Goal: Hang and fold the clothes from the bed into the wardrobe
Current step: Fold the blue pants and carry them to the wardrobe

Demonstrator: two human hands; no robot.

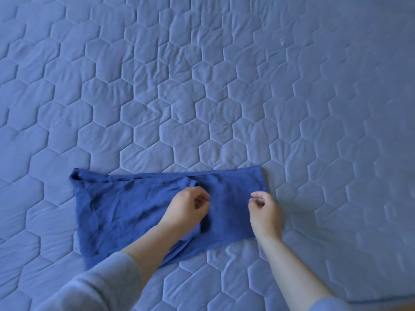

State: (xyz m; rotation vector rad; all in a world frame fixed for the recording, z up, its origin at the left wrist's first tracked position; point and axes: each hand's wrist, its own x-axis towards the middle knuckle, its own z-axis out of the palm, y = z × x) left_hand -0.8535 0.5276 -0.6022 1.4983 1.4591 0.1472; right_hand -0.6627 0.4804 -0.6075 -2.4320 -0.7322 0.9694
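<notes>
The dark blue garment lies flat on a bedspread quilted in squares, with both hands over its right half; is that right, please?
Not quite: the head view shows hexagons, not squares. The dark blue garment does lie flat on the quilted bedspread, with the left hand and the right hand over its right half.

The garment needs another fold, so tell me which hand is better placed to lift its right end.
Right, probably. The right hand is over the right end of the blue garment, beside its short edge; the left hand is over the middle.
</notes>
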